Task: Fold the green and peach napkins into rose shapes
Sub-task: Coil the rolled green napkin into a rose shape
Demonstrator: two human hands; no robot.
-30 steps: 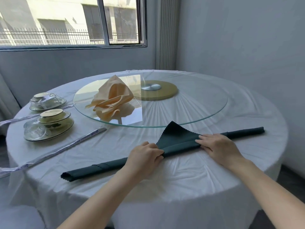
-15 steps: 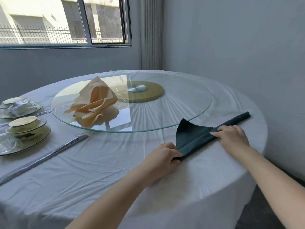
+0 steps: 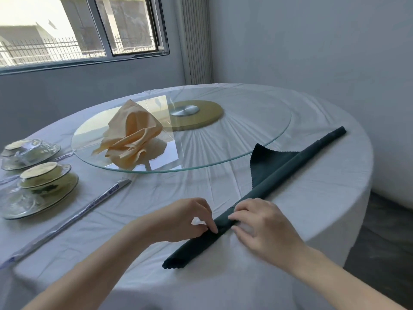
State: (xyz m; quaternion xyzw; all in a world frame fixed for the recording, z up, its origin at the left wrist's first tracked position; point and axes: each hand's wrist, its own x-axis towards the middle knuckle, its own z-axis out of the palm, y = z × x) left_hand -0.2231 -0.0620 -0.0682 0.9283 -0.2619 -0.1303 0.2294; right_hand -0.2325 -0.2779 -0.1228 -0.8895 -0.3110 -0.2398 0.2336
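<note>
Left hand (image 3: 190, 220) and right hand (image 3: 263, 229) each pinch the rolled green napkin (image 3: 301, 161), a closed grip; it lies diagonally on the tabletop (image 3: 312, 211). A slack hold could let the roll unwind from its loose flap.

Grey walls (image 3: 312, 41), sunlit window (image 3: 78, 30)

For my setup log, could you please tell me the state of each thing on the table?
green napkin: rolled into a strip, one corner loose
peach napkin: folded, standing on the glass turntable
left hand: fingers curled, pinching green napkin
right hand: pinches green napkin
chopsticks: in wrapper
</note>
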